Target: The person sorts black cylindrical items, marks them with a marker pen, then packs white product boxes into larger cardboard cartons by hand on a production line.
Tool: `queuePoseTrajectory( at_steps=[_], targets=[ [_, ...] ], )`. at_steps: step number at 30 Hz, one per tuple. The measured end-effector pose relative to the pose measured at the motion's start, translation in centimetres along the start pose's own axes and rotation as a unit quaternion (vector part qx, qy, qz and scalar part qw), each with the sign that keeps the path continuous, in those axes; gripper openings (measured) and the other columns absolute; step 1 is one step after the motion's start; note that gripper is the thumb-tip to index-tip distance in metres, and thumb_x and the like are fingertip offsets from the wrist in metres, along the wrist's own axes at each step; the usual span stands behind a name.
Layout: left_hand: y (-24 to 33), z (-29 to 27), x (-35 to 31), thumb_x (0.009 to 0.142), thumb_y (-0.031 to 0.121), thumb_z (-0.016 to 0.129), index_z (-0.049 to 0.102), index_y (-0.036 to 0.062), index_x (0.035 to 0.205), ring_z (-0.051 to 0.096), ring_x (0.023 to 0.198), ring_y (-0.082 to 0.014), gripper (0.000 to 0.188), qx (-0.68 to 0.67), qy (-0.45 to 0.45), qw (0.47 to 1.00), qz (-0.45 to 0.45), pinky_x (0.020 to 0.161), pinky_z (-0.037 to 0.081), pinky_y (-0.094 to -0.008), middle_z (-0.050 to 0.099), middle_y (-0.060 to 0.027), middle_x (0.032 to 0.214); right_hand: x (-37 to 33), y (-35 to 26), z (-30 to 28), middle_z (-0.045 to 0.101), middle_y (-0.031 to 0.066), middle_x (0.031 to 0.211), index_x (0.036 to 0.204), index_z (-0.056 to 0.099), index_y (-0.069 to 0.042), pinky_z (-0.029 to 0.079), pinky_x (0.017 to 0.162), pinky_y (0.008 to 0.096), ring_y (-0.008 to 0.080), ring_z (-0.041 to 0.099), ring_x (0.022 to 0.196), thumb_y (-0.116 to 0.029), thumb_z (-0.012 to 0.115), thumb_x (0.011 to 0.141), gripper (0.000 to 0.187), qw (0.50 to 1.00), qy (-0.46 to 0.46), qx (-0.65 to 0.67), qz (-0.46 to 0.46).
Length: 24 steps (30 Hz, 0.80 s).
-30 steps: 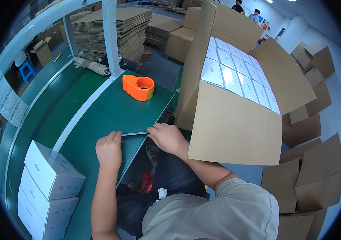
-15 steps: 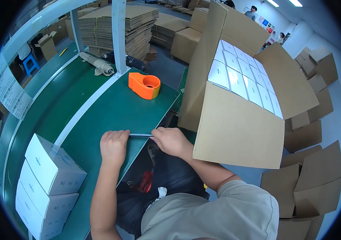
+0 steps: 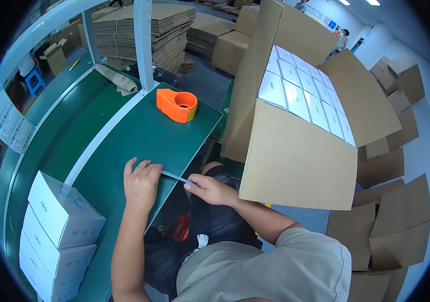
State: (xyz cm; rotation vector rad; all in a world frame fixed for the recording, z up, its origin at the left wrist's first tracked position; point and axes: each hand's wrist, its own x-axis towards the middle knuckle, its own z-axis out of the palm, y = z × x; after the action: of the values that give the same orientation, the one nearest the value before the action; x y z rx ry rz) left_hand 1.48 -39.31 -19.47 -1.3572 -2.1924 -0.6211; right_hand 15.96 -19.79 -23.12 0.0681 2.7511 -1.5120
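A thin, pale grey strip (image 3: 175, 176) spans the gap between my hands over the edge of the green table; its exact kind is unclear. My right hand (image 3: 212, 190) is closed around one end, thumb on top. At the other end, my left hand (image 3: 142, 183) pinches the strip low over the tabletop, its outer fingers slightly lifted. Beyond them an orange tape dispenser (image 3: 170, 104) lies on the table. To my right stands a large open carton (image 3: 300, 156), tilted in view, with rows of small white boxes (image 3: 295, 88) inside.
Stacked white boxes (image 3: 63, 221) sit at the table's near left. A white metal post (image 3: 143, 45) rises from the table beside a rolled cloth (image 3: 116, 79). Flattened cardboard (image 3: 144, 32) is piled behind. More open cartons (image 3: 401, 226) line the right side; people stand far off.
My right hand has turned and dropped slightly, so the strip now slopes down toward it. The outer fingers of my left hand have lifted and spread. The view has shifted a little.
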Motion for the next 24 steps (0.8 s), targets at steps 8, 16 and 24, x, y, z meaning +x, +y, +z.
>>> queuePoseTrajectory(
  at_steps=[8, 16, 24],
  targets=[
    [0.2, 0.1, 0.1, 0.076, 0.008, 0.073, 0.072, 0.0093, 0.094, 0.068, 0.099, -0.0223, 0.018, -0.039, -0.002, 0.999, 0.017, 0.101, 0.045, -0.047, 0.072, -0.0039, 0.093, -0.8, 0.1, 0.4, 0.061, 0.022, 0.077, 0.094, 0.054, -0.003, 0.048, 0.063, 0.0475, 0.0412, 0.064, 0.076, -0.033, 0.053, 0.104, 0.031, 0.999, 0.043, -0.023, -0.009],
    [0.0, -0.5, 0.6, 0.073, 0.008, 0.076, 0.072, 0.0075, 0.096, 0.065, 0.102, -0.0244, 0.023, -0.062, 0.003, 0.998, 0.006, 0.097, 0.046, -0.0453, 0.069, -0.0066, 0.099, -0.9, -1.2, 0.1, 0.062, 0.0215, 0.074, 0.091, 0.053, -0.004, 0.048, 0.062, 0.0504, 0.0431, 0.064, 0.074, -0.033, 0.053, 0.104, 0.032, 0.992, 0.052, -0.112, 0.001],
    [-0.5, 0.0, 0.5, 0.076, 0.009, 0.074, 0.072, 0.0066, 0.094, 0.066, 0.096, -0.0244, 0.018, -0.071, -0.013, 0.997, 0.004, 0.093, 0.047, -0.042, 0.069, -0.0064, 0.094, -0.3, -1.0, -2.1, 0.061, 0.0205, 0.073, 0.09, 0.054, -0.004, 0.048, 0.062, 0.0499, 0.0425, 0.064, 0.073, -0.031, 0.055, 0.102, 0.029, 0.991, 0.021, -0.13, -0.017]
  ],
)
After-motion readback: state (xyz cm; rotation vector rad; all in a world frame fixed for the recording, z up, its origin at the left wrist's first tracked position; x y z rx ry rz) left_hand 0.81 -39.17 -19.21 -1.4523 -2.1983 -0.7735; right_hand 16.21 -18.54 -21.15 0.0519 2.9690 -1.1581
